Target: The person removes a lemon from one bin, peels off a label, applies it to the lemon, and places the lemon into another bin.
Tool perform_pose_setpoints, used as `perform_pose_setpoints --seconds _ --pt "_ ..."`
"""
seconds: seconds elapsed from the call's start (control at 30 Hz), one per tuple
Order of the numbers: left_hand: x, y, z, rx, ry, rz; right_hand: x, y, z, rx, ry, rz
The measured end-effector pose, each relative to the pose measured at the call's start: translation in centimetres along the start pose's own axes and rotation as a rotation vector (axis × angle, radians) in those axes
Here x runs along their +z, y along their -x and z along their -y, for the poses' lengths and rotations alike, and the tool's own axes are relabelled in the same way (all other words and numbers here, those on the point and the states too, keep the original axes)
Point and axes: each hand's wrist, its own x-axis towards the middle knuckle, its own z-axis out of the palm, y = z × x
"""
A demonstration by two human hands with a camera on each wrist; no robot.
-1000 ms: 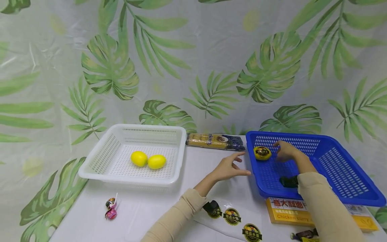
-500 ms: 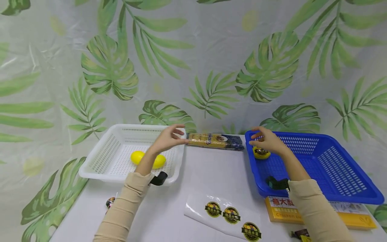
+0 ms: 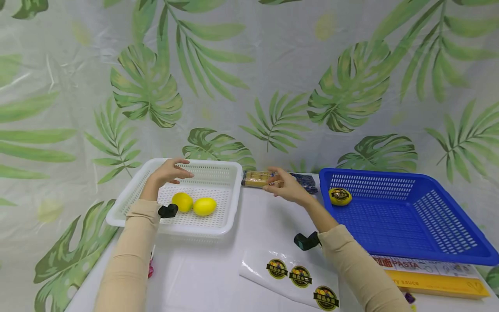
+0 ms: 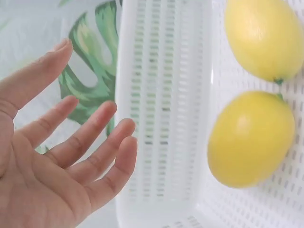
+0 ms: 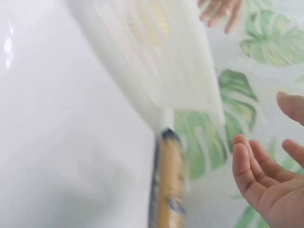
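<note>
Head view: Left hand [image 3: 169,172] above the back left part of a white perforated plastic basket [image 3: 183,229]; thumb and fingers apart, slightly bent, holding nothing. Two smooth yellow oval lemons [image 3: 193,206] on the basket floor, side by side, nearer the basket's right wall. Right hand [image 3: 286,186] between the two baskets, in front of a long flat yellow-and-dark-blue pasta packet [image 3: 255,179] and hiding part of it; thumb apart from bent fingers, nothing held. To the right, a blue perforated plastic basket [image 3: 383,223]; one yellow lemon with a dark round label [image 3: 340,197] near its left wall. On the white table [image 3: 187,273]: a clear glossy sheet of round black-and-gold stickers [image 3: 277,268], and an orange-and-white pasta box [image 3: 444,284] by the blue basket's front edge. Beige sleeves on both arms.

Left wrist view: palm visible, fingers spread and gently curved, grasping nothing. Lemons inside the basket, clear of the fingers, green-tipped ends facing each other.

Right wrist view: partly blurred. Hand at right edge, fingers loosely bent, thumb well apart; visible gap to the packet. Packet's end near the white basket's corner.
</note>
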Motion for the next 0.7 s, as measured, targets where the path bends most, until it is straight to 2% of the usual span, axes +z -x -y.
perform_pose_setpoints --seconds 0.13,0.33,0.5,0.57,0.7 --pt "-0.6 -0.2 1.2 -0.085 0.047 0.059 3.4 -1.0 -0.3 0.013 -0.071 0.022" --pt "-0.5 -0.7 2.4 -0.260 -0.039 0.167 7.5 -1.6 -0.1 0.065 -0.138 0.054" --pt "0.3 -1.4 3.3 -0.399 -0.092 0.235 9.7 -2.0 -0.1 0.083 -0.171 0.093" --pt "0.6 -1.6 3.8 -0.428 -0.110 0.255 10.3 -2.0 0.0 0.076 -0.167 0.118" --pt "1.2 -1.6 5.0 -0.473 -0.102 0.239 11.1 -1.8 0.0 0.081 -0.146 0.137"
